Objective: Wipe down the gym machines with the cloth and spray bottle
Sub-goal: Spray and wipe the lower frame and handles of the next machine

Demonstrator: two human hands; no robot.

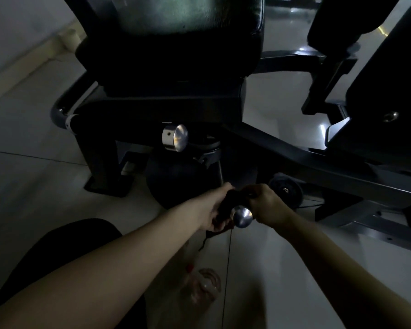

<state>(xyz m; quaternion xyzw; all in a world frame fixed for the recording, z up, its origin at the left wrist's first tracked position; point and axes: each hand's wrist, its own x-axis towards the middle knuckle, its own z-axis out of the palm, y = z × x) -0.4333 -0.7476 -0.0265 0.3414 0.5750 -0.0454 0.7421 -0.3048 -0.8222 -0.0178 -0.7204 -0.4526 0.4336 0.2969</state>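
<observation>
Nearest the camera, the spray bottle rests on the floor between the two forearms, held by neither hand. The light is poor and its detail is blurred, so whether it stands or lies cannot be told. Beyond it, the left hand is curled round a dark cloth, holding it against a machine handle that ends in a chrome cap. The right hand is closed on the same handle just beside the cap, apparently steadying it. Farther off are a second chrome knob, the black frame and the seat pad. Assessment: the wiping step is in hand, on the handle. The next move likely calls for working the cloth round the whole grip and the cap, then carrying it up to the frame and pad, taking up the bottle if the cloth runs dry
</observation>
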